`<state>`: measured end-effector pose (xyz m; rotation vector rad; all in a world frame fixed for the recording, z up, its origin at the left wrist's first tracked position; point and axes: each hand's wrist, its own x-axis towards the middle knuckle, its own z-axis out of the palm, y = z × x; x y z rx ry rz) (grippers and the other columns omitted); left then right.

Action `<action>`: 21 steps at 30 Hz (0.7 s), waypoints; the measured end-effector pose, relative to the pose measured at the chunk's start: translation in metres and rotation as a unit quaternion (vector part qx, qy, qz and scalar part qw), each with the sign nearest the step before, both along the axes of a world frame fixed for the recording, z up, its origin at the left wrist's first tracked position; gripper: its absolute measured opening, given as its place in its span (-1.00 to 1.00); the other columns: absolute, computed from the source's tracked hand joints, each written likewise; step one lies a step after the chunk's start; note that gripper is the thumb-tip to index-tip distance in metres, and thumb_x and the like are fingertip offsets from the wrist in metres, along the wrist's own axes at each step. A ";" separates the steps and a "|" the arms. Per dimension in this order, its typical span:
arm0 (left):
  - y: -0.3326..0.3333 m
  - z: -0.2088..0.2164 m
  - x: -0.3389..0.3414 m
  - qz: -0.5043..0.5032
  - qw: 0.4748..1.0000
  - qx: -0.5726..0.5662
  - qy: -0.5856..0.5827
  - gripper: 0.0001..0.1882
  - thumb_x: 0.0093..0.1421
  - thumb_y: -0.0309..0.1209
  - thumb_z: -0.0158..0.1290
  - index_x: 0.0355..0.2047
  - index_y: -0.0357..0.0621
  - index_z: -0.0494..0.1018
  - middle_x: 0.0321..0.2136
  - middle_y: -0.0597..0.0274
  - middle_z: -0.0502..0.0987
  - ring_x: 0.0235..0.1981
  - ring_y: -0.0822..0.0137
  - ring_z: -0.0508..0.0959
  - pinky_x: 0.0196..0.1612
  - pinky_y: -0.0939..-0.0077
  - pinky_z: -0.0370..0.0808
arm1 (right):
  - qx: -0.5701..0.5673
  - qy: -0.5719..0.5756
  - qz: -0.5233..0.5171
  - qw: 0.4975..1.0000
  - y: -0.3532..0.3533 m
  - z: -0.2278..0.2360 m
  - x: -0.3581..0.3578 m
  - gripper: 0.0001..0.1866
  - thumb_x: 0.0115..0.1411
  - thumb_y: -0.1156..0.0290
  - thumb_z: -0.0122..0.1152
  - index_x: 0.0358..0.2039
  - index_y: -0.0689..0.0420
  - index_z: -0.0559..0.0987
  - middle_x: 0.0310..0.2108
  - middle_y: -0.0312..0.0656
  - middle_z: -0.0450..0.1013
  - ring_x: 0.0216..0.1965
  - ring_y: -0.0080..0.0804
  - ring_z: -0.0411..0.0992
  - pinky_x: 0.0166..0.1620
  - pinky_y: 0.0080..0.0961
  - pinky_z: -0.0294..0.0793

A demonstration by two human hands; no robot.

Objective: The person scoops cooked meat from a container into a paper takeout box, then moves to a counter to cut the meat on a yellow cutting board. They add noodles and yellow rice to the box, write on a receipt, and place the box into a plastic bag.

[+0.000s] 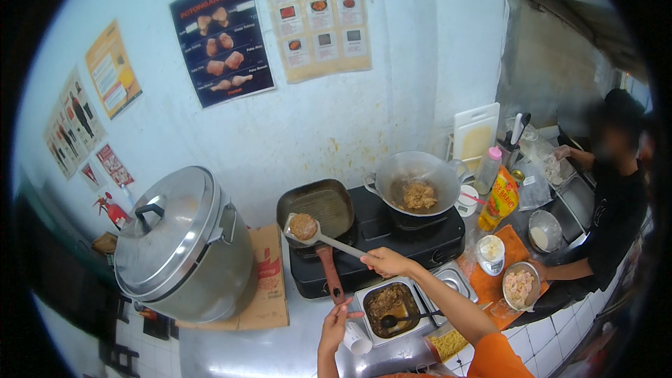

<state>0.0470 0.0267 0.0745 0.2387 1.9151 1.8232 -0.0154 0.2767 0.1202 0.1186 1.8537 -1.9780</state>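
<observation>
My right hand [386, 262] grips the handle of a grey spatula [341, 246]. A round brown patty [304, 227] rests on the spatula's head, above the near left part of a dark square frying pan [329, 204]. My left hand [333, 329] is at the end of the pan's reddish-brown handle [331, 273], its visible fingers apart; whether they touch the handle I cannot tell. Beside these fingers a white cup [358, 340] lies tilted. To the right, a steel tray [362, 301] holds brown shredded food in sauce, with a black ladle [389, 321] in it.
A black stove [308, 276] carries the pan and a wok [392, 161] with brown food. A large lidded pot [203, 266] stands on cardboard at left. Sauce pouch [501, 199], kitchen scale [492, 266] and yellow shreds [448, 344] are at right. A co-worker's hand [537, 269] holds a bowl.
</observation>
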 end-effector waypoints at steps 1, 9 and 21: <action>0.000 0.000 0.000 0.002 1.000 0.003 -0.007 -0.49 0.42 -0.12 -0.22 0.20 -0.22 0.29 -0.33 0.16 0.66 -0.25 0.57 0.48 -0.01 0.64 0.30 | 0.002 0.005 0.005 1.000 0.000 0.000 0.000 -0.64 0.33 0.10 0.04 -0.49 0.10 0.36 -0.77 -0.51 0.06 -0.81 -0.74 -0.04 -0.74 -0.66 -0.13; 0.000 0.007 0.002 0.005 0.999 -0.008 -0.041 -0.56 0.41 -0.17 -0.17 0.16 -0.15 0.33 -0.34 0.17 0.66 -0.36 0.60 0.47 -0.18 0.70 0.35 | -0.044 -0.022 0.001 0.999 0.002 -0.004 0.000 -0.64 0.34 0.12 0.04 -0.48 0.11 0.36 -0.78 -0.50 0.05 -0.82 -0.74 -0.06 -0.75 -0.66 -0.15; -0.032 0.017 0.028 -0.060 0.991 -0.117 -0.021 -0.66 0.40 -0.22 -0.14 -0.03 -0.18 0.48 -0.37 0.19 0.65 -0.33 0.51 0.51 -0.08 0.60 0.36 | -0.185 -0.037 -0.062 0.980 -0.006 0.039 0.022 -0.64 0.35 0.13 0.03 -0.49 0.12 0.36 -0.79 -0.51 0.00 -0.80 -0.74 -0.09 -0.73 -0.69 -0.17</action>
